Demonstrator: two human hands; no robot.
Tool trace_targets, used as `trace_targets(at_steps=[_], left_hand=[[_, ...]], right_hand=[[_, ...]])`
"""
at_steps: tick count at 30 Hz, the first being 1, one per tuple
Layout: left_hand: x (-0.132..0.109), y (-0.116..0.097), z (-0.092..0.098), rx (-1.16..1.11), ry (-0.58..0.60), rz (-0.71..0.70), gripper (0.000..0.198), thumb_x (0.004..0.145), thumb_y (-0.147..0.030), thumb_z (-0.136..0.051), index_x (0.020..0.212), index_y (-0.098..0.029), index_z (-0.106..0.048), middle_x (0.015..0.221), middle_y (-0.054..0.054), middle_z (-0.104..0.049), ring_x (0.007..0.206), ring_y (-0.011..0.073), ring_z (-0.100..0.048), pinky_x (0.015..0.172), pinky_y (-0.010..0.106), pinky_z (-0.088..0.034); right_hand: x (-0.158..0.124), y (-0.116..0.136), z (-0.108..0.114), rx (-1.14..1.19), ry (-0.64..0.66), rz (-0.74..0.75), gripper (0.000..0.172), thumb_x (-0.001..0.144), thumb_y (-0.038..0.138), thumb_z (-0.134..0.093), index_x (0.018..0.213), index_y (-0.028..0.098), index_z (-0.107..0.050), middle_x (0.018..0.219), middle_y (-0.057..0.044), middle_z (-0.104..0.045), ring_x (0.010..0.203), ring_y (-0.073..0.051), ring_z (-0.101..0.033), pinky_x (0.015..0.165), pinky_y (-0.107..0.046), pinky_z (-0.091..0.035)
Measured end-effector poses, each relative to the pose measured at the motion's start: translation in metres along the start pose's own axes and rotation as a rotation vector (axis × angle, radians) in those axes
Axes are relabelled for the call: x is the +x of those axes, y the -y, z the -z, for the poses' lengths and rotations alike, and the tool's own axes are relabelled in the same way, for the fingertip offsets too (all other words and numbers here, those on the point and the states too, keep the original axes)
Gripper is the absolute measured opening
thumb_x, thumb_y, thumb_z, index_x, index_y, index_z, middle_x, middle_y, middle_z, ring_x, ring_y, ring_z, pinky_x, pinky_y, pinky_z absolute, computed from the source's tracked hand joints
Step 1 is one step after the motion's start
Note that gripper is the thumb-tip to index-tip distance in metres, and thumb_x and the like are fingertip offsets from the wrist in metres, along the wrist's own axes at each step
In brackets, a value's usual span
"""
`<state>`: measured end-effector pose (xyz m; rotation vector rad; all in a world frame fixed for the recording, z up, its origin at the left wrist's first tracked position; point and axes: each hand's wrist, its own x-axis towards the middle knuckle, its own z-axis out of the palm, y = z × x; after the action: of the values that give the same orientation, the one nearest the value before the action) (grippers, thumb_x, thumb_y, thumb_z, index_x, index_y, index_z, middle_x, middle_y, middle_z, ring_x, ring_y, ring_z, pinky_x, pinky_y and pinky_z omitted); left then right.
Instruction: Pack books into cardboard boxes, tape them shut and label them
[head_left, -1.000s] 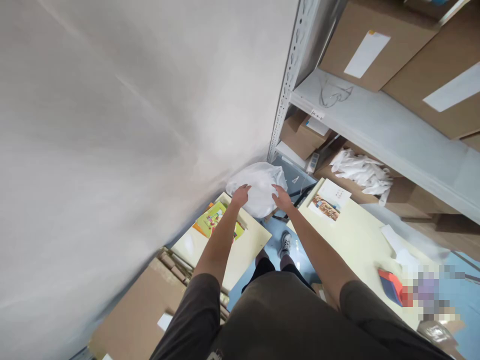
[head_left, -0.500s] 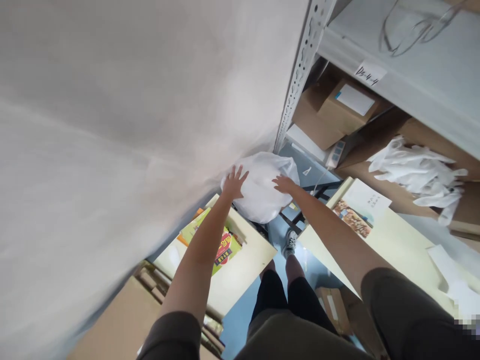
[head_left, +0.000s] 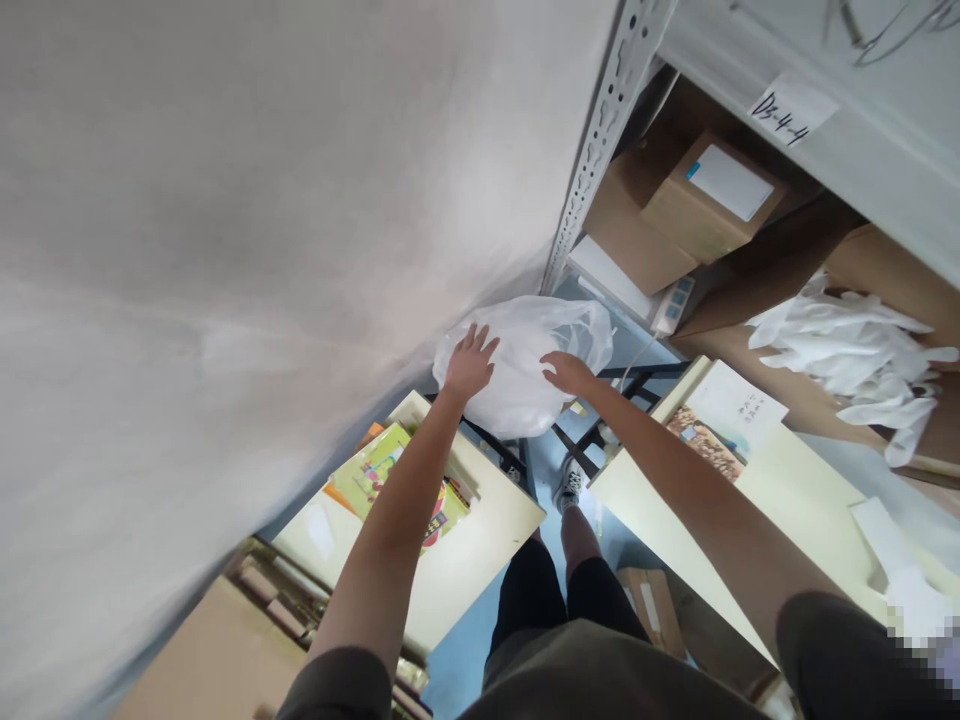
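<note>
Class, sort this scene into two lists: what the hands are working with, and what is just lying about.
Working with: left hand and right hand, both on a white plastic bag.
Lying about: crumpled white gloves, cardboard box, power strip, illustrated book.

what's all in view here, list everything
white plastic bag: 1, translucent white, between the hands
pale surface: 1, off-white, filling the left of the view
shelf upright: 1, pale perforated metal, centre top
shelf board: 1, pale grey, top right
shelf label: 1, white, reading D3-4-4, on the shelf board
cardboard box: 1, brown with white label, under the shelf board
crumpled gloves: one heap, white, on cardboard, right
power strip: 1, white, beyond the bag
booklet: 1, white and brown, on a cream board, right
colourful package: 1, green and yellow, on a cream board, left
floor: blue, below
left hand: 1, open on the bag
right hand: 1, open at the bag's edge
sneaker: 1, grey, below the hands
</note>
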<state>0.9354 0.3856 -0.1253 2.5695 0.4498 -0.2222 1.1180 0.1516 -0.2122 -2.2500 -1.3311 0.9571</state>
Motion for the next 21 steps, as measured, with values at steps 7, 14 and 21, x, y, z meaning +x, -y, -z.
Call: trace_targets(at_steps=[7, 14, 21], left_hand=[[-0.045, -0.031, 0.017, -0.22, -0.247, 0.053, 0.053, 0.101, -0.019, -0.057, 0.154, -0.025, -0.062, 0.166, 0.01, -0.051, 0.161, 0.0327, -0.037, 0.132, 0.052, -0.034], [-0.094, -0.051, 0.004, -0.456, -0.299, 0.201, 0.045, 0.109, -0.031, -0.051, 0.151, -0.027, -0.064, 0.145, 0.011, -0.068, 0.131, 0.0278, -0.067, 0.114, 0.044, -0.056], [-0.101, -0.035, -0.001, -0.46, -0.277, 0.209, 0.045, 0.101, -0.021, -0.06, 0.145, -0.028, -0.067, 0.144, 0.011, -0.068, 0.134, 0.03, -0.065, 0.119, 0.047, -0.052]], right_hand=[[0.056, 0.029, -0.058, 0.136, 0.191, -0.193, 0.041, 0.084, 0.014, -0.079, 0.125, 0.019, -0.078, 0.139, -0.016, -0.073, 0.134, -0.036, -0.066, 0.118, -0.044, -0.049], [0.086, 0.031, -0.102, 0.191, 0.181, -0.275, 0.046, 0.07, 0.019, -0.087, 0.116, 0.015, -0.079, 0.118, -0.018, -0.08, 0.117, -0.038, -0.073, 0.106, -0.047, -0.057], [0.052, 0.052, -0.065, 0.287, 0.106, -0.181, 0.017, 0.084, 0.028, -0.072, 0.069, 0.023, -0.066, 0.076, -0.006, -0.076, 0.081, -0.024, -0.071, 0.082, -0.035, -0.059]])
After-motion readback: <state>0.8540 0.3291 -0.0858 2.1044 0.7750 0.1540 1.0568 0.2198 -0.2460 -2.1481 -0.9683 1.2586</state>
